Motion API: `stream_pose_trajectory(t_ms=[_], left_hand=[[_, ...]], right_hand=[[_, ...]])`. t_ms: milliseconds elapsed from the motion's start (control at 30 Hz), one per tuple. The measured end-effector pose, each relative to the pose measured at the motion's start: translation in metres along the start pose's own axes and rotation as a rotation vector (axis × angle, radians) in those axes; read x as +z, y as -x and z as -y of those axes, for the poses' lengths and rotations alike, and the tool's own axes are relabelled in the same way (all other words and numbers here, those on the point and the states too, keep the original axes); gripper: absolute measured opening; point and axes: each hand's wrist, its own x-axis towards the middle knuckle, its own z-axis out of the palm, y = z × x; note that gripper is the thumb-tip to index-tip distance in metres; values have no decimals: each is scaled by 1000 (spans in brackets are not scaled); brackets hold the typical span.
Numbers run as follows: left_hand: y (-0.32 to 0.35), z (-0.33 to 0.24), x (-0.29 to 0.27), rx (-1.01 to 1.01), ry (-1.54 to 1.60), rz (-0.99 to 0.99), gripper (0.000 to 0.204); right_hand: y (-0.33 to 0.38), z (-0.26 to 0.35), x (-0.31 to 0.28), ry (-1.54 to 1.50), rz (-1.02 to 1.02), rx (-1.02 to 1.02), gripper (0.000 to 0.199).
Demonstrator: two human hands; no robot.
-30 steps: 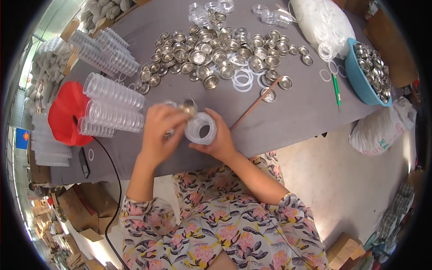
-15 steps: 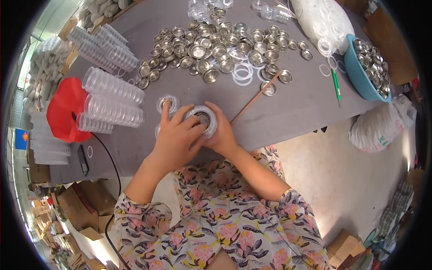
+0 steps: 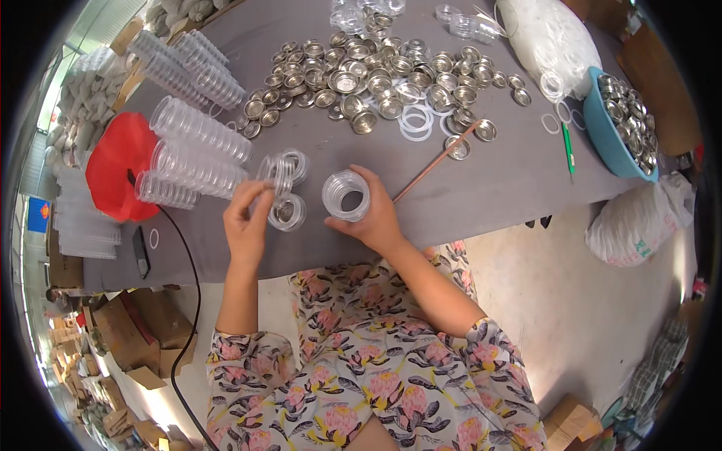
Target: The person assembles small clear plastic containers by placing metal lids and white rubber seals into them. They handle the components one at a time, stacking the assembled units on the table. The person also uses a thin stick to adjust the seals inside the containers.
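Observation:
My left hand (image 3: pixel 247 218) pinches a round clear plastic piece (image 3: pixel 277 173) by its edge, tilted up on its side; I cannot make out whether it is a cup or a lid. It overlaps a small clear cup (image 3: pixel 299 164) standing behind it. Another clear cup with a metal cap inside (image 3: pixel 286 213) stands just right of my left fingers. My right hand (image 3: pixel 378 216) is wrapped round a short stack of clear plastic cups (image 3: pixel 346 189), mouth toward me, with a dark round opening at its bottom.
Metal caps (image 3: pixel 361 79) lie heaped at the back among white rings (image 3: pixel 414 124). Tall stacks of clear cups (image 3: pixel 197 159) stand left beside a red funnel-like piece (image 3: pixel 120 167). A copper-coloured rod (image 3: pixel 438 160), a green-handled tool (image 3: pixel 568 146) and a blue basin of caps (image 3: pixel 602 113) are to the right.
My hands have parted. The left moved left and away from the stack, now with a clear plastic piece in its fingers. My right hand still holds the stack, moved slightly right.

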Motion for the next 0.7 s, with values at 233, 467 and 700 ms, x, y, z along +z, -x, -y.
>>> stream_pose_trajectory(t_ms=[233,467,700], left_hand=[[24,21,-20,305,-795,312,18],[-4,-10,21,336,-592,314,22],[-101,17,90,638,-455,477,30]], right_hand=[[1,0,2,-14,41,25,94],[1,0,2,-88,-2,14,97],[0,0,1,-1,24,-18,95]])
